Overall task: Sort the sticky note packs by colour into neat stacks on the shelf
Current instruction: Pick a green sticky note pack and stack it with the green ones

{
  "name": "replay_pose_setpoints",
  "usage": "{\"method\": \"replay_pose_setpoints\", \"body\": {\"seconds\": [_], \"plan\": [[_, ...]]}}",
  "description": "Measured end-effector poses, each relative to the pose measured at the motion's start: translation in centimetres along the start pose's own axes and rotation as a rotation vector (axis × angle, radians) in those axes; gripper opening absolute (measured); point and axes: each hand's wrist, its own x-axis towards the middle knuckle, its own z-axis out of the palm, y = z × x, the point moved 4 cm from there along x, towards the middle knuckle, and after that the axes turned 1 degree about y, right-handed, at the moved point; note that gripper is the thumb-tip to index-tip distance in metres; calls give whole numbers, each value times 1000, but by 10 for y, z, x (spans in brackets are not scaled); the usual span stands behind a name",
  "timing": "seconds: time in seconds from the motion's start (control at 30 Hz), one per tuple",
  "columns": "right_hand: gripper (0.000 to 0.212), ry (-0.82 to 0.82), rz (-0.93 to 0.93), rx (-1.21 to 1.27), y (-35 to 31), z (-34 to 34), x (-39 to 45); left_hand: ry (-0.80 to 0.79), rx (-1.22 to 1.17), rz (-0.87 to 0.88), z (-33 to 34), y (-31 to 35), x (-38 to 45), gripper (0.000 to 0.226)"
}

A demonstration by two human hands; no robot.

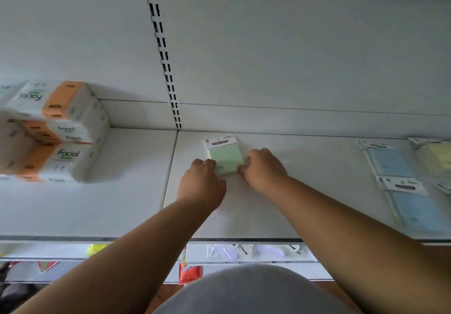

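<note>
A green sticky note pack [225, 155] with a white header card lies flat near the back of the white shelf [305, 191]. My left hand [202, 182] touches its near left corner and my right hand [262, 169] presses against its right edge, fingers curled on the pack. At the far right lie two blue sticky note packs [390, 162] [415, 211], one in front of the other, and a yellow sticky note pack [436, 157] beside them, cut off by the frame edge.
Stacked facial tissue packs [56, 133] in white and orange fill the shelf's left part. A slotted upright [166, 57] runs up the back wall. Lower shelves [244, 252] with small goods and a red packet [190, 272] show under the front edge.
</note>
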Motion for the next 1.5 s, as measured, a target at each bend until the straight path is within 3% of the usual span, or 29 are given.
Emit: {"method": "replay_pose_setpoints", "body": {"seconds": [0.1, 0.23, 0.3, 0.37, 0.43, 0.6, 0.9, 1.2, 1.5], "plan": [[24, -48, 82, 276, 7, 0, -2, 2, -121, -87, 5, 10, 3, 38], [19, 94, 138, 494, 38, -23, -18, 35, -473, -251, 11, 22, -3, 40], [20, 126, 148, 679, 60, -36, -35, -28, -581, -206, 20, 43, -13, 19], [32, 166, 160, 746, 91, -53, -55, -67, -582, -122, 31, 73, -26, 14], [35, 219, 173, 722, 128, -70, -75, -128, -580, -25, 44, 107, -42, 17], [15, 442, 266, 659, 246, -105, -136, -280, -467, 208, 91, 207, -92, 20], [15, 527, 398, 745, 441, -163, -226, -261, -260, 393, 186, 381, -189, 23], [19, 508, 401, 574, 519, -218, -209, -294, -135, 425, 233, 470, -182, 19], [34, 462, 441, 308, 588, -253, -157, -208, -65, 469, 266, 549, -139, 40]]}}
